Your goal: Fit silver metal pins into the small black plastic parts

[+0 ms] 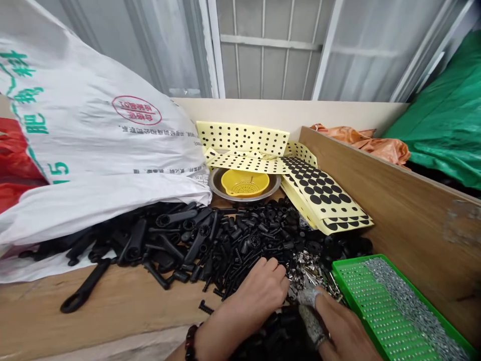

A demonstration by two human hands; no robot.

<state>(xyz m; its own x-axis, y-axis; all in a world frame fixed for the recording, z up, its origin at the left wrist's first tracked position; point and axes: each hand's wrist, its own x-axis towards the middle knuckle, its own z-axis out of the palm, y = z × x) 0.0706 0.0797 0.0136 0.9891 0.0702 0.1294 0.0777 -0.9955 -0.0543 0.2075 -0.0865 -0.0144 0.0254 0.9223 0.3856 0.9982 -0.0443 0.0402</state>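
Observation:
My left hand [259,293] rests knuckles-up on a heap of black plastic parts [225,238], its fingers curled down into a small pile of shiny metal pieces [308,271]; what they grip is hidden. My right hand [340,328] comes in from the lower right with a grey fabric cot on the forefinger, which points into the same metal pile. The fingertips of both hands almost meet there. A beaded bracelet [190,341] sits on my left wrist.
A green perforated tray [379,311] with several small metal pieces lies at the right. Behind the heap: a steel bowl [221,188] holding a yellow strainer [245,183], yellow sheets of black round pads [323,193], a large white sack [93,150], and a wooden side wall [406,200].

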